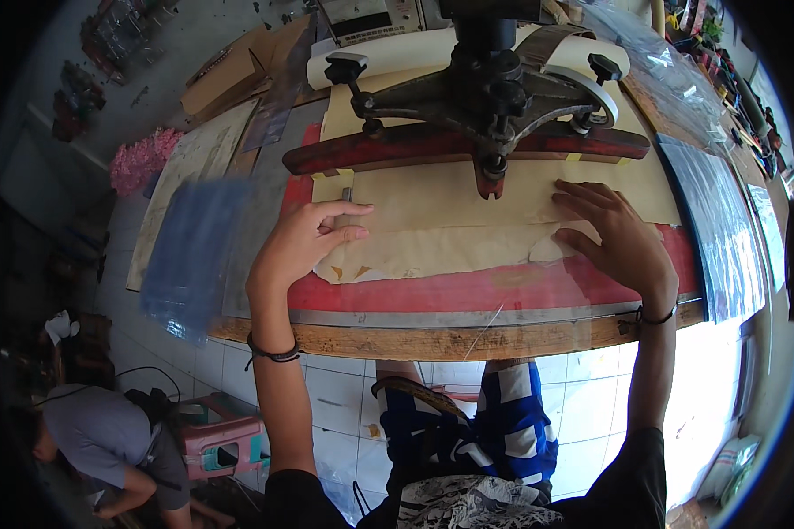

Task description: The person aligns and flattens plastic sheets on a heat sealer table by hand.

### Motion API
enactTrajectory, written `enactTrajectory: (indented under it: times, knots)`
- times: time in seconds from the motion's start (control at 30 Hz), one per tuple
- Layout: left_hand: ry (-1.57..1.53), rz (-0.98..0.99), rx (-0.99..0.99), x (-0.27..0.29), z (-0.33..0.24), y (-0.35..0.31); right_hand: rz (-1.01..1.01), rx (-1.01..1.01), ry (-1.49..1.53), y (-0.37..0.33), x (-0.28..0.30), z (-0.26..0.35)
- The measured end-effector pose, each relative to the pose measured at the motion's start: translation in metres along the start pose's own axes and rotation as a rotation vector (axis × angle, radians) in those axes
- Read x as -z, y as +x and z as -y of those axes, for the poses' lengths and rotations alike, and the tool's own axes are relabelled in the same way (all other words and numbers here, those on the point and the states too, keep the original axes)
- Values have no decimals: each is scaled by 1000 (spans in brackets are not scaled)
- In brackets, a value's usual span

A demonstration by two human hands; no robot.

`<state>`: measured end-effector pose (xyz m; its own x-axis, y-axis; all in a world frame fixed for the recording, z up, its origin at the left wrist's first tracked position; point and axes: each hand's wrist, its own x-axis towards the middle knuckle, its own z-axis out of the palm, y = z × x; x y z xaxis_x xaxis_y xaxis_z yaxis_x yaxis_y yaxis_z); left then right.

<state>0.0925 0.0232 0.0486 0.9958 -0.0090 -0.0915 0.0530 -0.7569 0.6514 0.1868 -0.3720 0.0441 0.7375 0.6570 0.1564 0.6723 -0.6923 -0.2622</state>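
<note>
My left hand (307,242) is over the left part of the tan paper sheet (450,251), thumb and forefinger stretched out and apart. A small dark metal piece (347,194) lies just beyond its fingers. On the right, my right hand (604,231) spreads its fingers low over the paper, near a torn flap. A faint clear plastic sheet (538,304) seems to lie between my hands and reach past the table's front edge. Beyond my hands, the red pressing bar (397,150) of a black machine head (494,97) hangs over the paper.
Blue-tinted plastic sheets are stacked left (190,256) and right (715,229) of the red work surface (397,295). A wooden edge (415,339) runs along the front. A cardboard box (243,70) stands at back left. Another person (106,432) bends beside a pink stool (225,441).
</note>
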Motion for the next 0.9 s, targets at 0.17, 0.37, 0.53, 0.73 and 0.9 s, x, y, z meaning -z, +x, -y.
enactTrajectory:
  times: [0.17, 0.37, 0.53, 0.73, 0.9]
  knots:
    - [73, -39, -3, 2, 1, 1, -5, -8, 6, 0, 1, 1]
    - [150, -201, -78, 3, 13, 4, -18, 17, 20, 2, 0, -3]
    - [130, -128, -22, 2, 9, 2, -41, 22, 22, 0, -2, -6]
    - [22, -98, -43, 0, 17, 1, -66, 49, 34, 0, -6, -7]
    - [-1, -122, -117, -3, 19, 2, -92, 118, 44, 1, -8, -18]
